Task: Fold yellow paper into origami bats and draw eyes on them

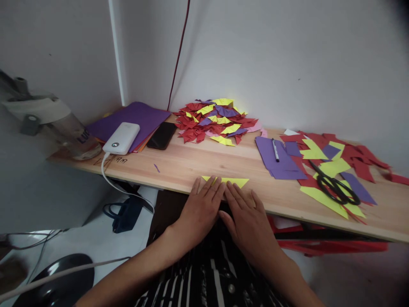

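A folded piece of yellow paper (239,182) lies flat near the front edge of the wooden desk, its two pointed ends showing to either side. My left hand (203,207) presses on its left part with the fingers stretched out flat. On its right part rests my right hand (246,213), fingers also laid flat and the thumb held apart below. Both hands cover the paper's lower side, so its full shape is hidden.
Behind lies a heap of folded red, yellow and purple papers (220,121). To the right are purple sheets (281,168), a marker (275,150), paper scraps (362,164) and black scissors (338,189). A phone (162,135), white power bank (122,137) and bottle (68,134) occupy the left.
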Available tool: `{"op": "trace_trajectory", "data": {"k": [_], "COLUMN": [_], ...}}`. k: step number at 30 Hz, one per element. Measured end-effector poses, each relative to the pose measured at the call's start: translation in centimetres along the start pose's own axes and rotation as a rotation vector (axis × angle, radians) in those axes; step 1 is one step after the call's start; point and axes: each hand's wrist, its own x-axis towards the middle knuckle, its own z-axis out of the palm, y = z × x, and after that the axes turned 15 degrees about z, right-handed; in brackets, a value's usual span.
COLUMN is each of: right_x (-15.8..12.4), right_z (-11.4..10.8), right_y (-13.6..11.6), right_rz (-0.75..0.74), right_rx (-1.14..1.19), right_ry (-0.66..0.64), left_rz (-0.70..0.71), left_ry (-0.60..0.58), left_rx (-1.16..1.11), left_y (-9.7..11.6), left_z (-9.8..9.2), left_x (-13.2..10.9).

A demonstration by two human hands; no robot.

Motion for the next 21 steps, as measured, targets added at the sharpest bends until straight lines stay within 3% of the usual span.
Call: {"op": "trace_trajectory", "data": {"k": [12, 21], "right_x": [-0.1, 0.0], "right_z": [-0.1, 0.0], "right_y": [-0.1, -0.1], "right_rz": [0.008, 0.01], "right_rx": [-0.015, -0.011], "right_ry": [-0.008, -0.002], "left_rz": [-0.07, -0.092], "left_ry": [-0.046, -0.11], "left_rx": [0.147, 0.093], "left_y": [-0.8, -0.8], "left_z": [0.9, -0.8], "left_x": [-1.3, -1.1]}}
